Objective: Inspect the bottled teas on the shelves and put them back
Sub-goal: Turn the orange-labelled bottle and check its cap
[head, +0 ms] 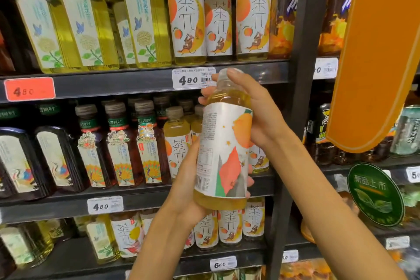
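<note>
Fingers [236, 75] of both hands wrap the tea bottle [223, 150] below the price tag [193, 78] — loose grip risks a drop.

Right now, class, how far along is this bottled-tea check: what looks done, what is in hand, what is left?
Done: one tea bottle is off the shelf. In hand: the left hand grips its base, the right hand its neck, and the printed back of the label faces the camera. Left: returning it, probably to the middle shelf, and the other bottles.
</note>
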